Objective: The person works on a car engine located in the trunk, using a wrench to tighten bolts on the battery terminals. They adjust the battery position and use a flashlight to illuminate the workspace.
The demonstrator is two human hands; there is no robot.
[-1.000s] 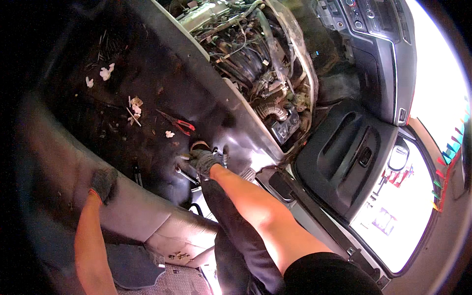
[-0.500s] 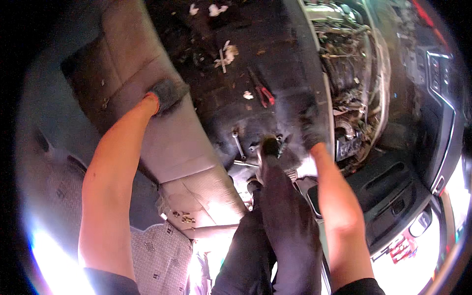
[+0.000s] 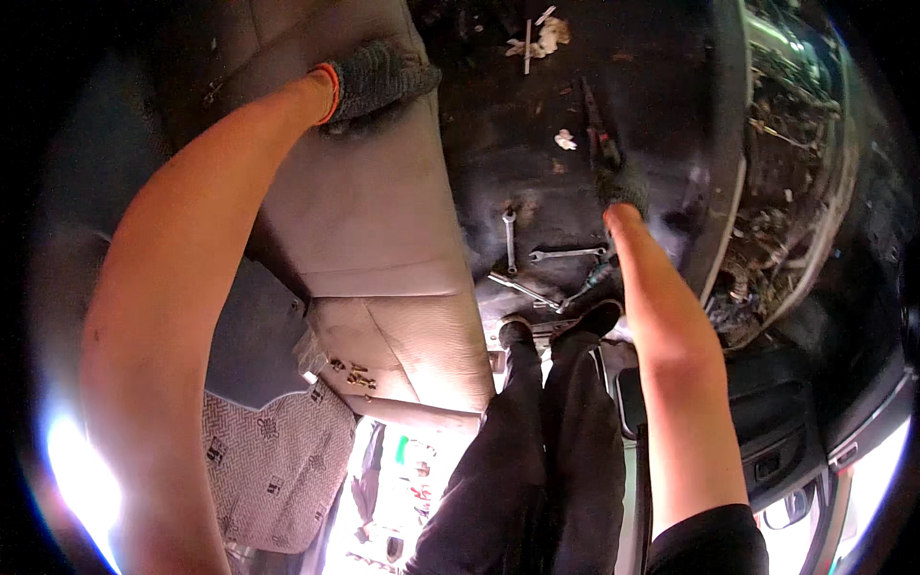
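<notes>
My left hand [image 3: 379, 81], in a dark knit glove with an orange cuff, rests on the edge of a beige car seat [image 3: 359, 211]. Its fingers point right and lie against the upholstery, holding nothing. On the dark floor to the right, my gloved right hand [image 3: 625, 184] is closed over the handle end of red-handled pliers [image 3: 602, 142]. The jaws point away from me, and the glove hides much of the handles. Nearer my feet lie two wrenches [image 3: 510, 240] [image 3: 570, 254], a ratchet-like metal bar [image 3: 525, 291] and a green-handled screwdriver [image 3: 596, 276].
White scraps [image 3: 564, 140] and a crumpled piece [image 3: 551, 38] litter the floor. Several small bolts [image 3: 356, 374] sit on the seat's near end. An exposed mechanical bay [image 3: 791, 144] runs along the right, beyond a raised sill [image 3: 733, 206]. My shoes [image 3: 596, 321] stand at the near floor edge.
My right hand has moved forward from the sill side onto the pliers. My left hand stays on the seat edge. The view has shifted, and my legs now stand farther back, uncovering the wrenches.
</notes>
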